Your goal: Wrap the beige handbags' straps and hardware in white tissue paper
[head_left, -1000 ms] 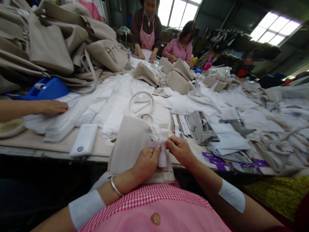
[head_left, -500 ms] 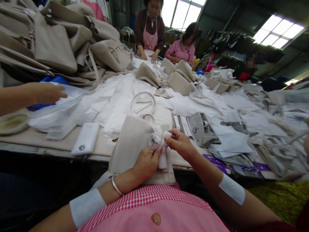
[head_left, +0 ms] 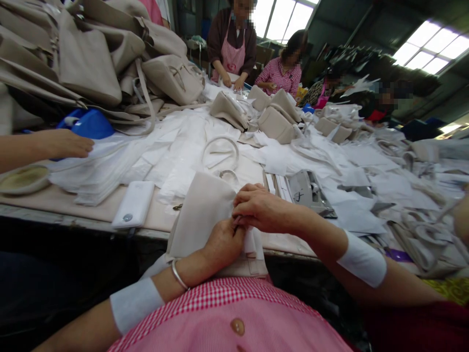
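A beige handbag (head_left: 203, 208) lies tilted at the table's front edge, against my apron. White wrapping paper (head_left: 252, 243) hangs at its right side, partly below my hands. My left hand (head_left: 225, 244), with a silver bangle at the wrist, is closed in a pinch on the paper, thumb uppermost. Over that thumb bends my right hand (head_left: 258, 208), its fingers curled together and touching the left fingertips. Whatever lies between the right fingers is hidden. A beige looped handle (head_left: 220, 151) rests just behind the bag.
A white power bank (head_left: 134, 204) lies to the left. A metal tape dispenser (head_left: 309, 193) stands to the right. Beige bags (head_left: 88, 63) pile up at back left, beside a blue dispenser (head_left: 91, 123). A co-worker's hand (head_left: 69, 143) reaches over white sheets (head_left: 95, 188). More people work behind.
My right hand has moved left and turned over, from pinching the white paper to covering my left fingertips. The co-worker's hand has lowered a plastic sheet onto the stack.
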{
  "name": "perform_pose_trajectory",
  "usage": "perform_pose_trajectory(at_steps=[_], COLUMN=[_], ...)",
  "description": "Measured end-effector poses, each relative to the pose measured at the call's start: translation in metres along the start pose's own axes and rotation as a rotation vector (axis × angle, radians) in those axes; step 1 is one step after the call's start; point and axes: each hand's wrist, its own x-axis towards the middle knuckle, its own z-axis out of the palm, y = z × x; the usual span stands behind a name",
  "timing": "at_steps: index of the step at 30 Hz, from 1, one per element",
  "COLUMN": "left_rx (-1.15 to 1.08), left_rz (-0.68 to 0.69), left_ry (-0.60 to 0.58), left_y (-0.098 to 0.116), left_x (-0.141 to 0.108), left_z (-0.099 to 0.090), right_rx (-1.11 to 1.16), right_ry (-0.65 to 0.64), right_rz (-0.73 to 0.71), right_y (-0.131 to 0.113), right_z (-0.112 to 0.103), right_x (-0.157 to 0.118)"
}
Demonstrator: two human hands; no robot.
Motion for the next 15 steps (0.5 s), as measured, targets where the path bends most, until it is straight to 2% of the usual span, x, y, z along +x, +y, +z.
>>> perform_pose_trajectory(at_steps=[4, 9, 12, 15], left_rx=[-0.003, 0.029, 0.045, -0.005], left_rz=[-0.021, -0.016, -0.026, -0.016], left_ry=[-0.036, -0.042, -0.029, -0.012], left_y=[0.001, 0.000, -0.002, -0.003], left_x=[-0.001, -0.001, 0.000, -0.001], left_z=[-0.001, -0.001, 0.000, 0.001], right_rx=[0.064, -0.043, -0.089, -0.016], right_ry=[-0.083, -0.204, -0.208, -0.188], right_rz=[-0.032, -0.007, 0.030, 0.043], right_y=[0.014, 0.012, 0.008, 0.010], right_z=[0.001, -0.003, -0.001, 0.004], right_x=[0.012, 0.021, 0.024, 0.024])
